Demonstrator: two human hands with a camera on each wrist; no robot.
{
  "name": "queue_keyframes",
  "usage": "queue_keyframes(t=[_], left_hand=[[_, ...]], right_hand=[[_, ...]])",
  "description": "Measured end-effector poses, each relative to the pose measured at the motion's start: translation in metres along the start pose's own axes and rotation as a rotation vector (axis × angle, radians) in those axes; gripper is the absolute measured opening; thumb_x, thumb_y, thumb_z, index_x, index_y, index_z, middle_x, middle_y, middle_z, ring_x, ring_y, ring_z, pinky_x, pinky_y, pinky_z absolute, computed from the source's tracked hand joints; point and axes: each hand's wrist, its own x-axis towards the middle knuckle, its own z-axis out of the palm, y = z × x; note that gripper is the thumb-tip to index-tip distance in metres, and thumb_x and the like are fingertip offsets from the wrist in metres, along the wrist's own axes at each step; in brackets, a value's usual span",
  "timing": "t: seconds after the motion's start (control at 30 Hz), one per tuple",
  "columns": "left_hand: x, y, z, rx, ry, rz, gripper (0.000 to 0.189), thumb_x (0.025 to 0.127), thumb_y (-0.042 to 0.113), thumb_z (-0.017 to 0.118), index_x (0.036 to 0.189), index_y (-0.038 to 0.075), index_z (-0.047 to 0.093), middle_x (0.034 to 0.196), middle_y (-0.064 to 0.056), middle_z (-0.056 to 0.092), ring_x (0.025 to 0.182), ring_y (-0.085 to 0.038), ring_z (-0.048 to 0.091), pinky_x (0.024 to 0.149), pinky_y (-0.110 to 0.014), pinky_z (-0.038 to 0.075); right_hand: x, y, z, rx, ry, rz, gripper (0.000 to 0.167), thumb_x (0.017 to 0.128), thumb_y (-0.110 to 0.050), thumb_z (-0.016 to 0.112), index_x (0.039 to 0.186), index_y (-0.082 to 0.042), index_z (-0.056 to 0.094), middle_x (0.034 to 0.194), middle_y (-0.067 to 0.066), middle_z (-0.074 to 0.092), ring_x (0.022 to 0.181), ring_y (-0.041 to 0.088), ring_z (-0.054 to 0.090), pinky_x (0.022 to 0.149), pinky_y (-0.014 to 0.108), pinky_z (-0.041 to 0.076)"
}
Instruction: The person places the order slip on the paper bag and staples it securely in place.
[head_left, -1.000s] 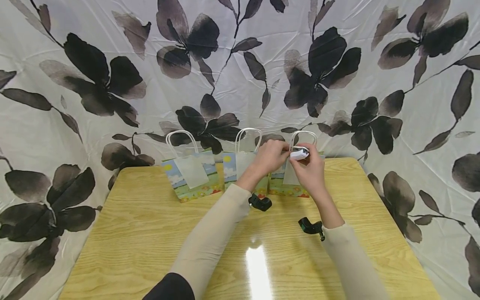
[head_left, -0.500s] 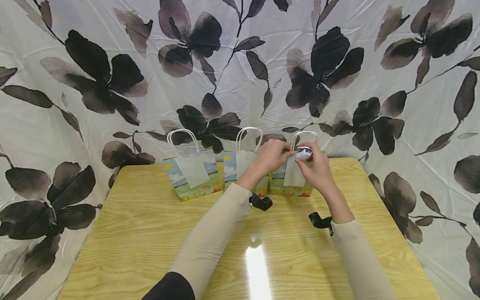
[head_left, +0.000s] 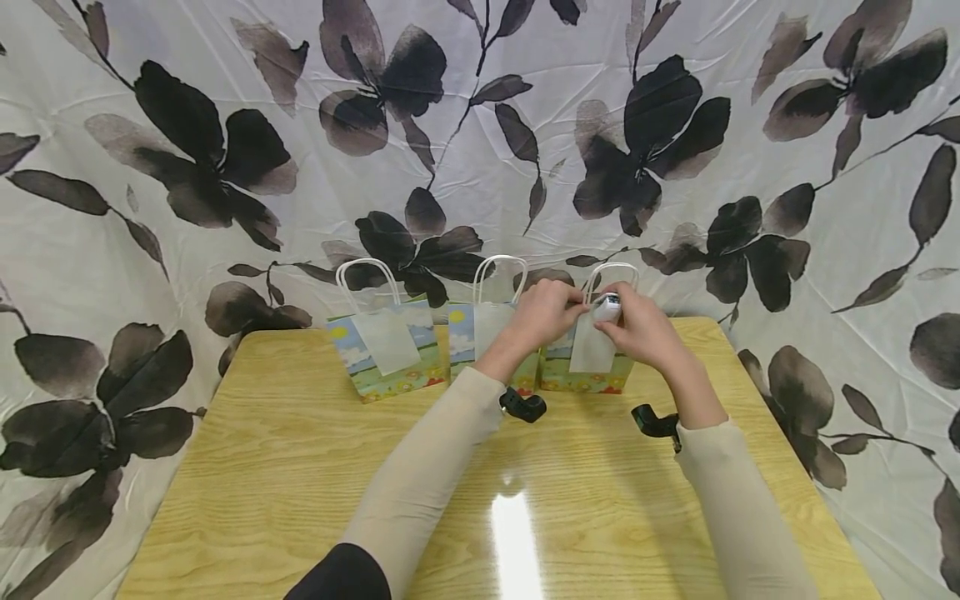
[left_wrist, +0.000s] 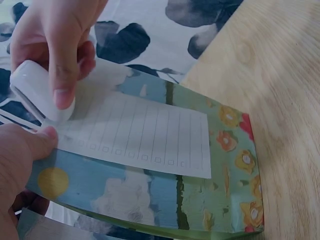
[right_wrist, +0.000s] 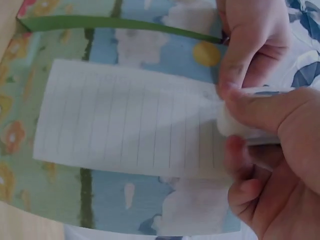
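My right hand [head_left: 647, 327] grips a small white stapler [left_wrist: 42, 90] at the top edge of the rightmost paper bag [head_left: 570, 383]. A lined white paper slip [left_wrist: 135, 135] with small checkboxes lies against the bag's front. The stapler sits over the slip's upper end, between thumb and fingers. My left hand [head_left: 547, 308] pinches the slip and bag rim beside the stapler, thumb on the slip's corner in the left wrist view. The stapler's jaws are mostly hidden by the fingers, so whether they are pressed together cannot be told.
Two similar bags stand to the left, the left bag [head_left: 360, 379] and the middle bag [head_left: 461, 333], each with a white slip and white handles. All stand on a wooden table [head_left: 285, 467] before a floral cloth [head_left: 480, 167].
My right hand has turned and shifted slightly right with the stapler, its wrist swinging outward. The left hand stays at the bag's rim.
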Motion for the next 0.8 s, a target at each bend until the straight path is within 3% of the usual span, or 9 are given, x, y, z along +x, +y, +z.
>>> queue_keyframes(t=[0.27,0.47,0.8], left_hand=[[-0.001,0.0,0.0,0.002,0.0,0.007,0.016,0.094,0.034,0.065,0.087,0.022,0.073,0.071,0.01,0.058,0.056,-0.009,0.052,0.053,-0.026,0.04],[0.001,0.0,0.001,0.006,0.008,0.009,0.017,0.094,0.034,0.066,0.083,0.022,0.071,0.068,0.01,0.058,0.055,-0.009,0.05,0.053,-0.025,0.04],[0.001,-0.001,0.002,0.002,0.01,0.015,0.016,0.094,0.034,0.067,0.084,0.022,0.072,0.068,0.01,0.059,0.054,-0.006,0.052,0.052,-0.024,0.041]], right_hand=[[0.009,-0.001,-0.013,0.001,-0.125,0.017,0.038,0.089,-0.01,0.072,0.118,0.003,0.051,0.094,0.018,0.063,0.076,0.028,0.06,0.065,0.042,0.046],[0.014,0.0,-0.019,-0.051,-0.2,0.076,0.044,0.091,-0.015,0.071,0.122,0.005,0.048,0.087,0.016,0.062,0.064,0.024,0.055,0.06,0.04,0.043],[0.015,0.003,-0.018,-0.035,-0.207,0.04,0.036,0.091,-0.014,0.071,0.116,0.002,0.05,0.07,0.008,0.056,0.052,0.019,0.047,0.053,0.036,0.04]])
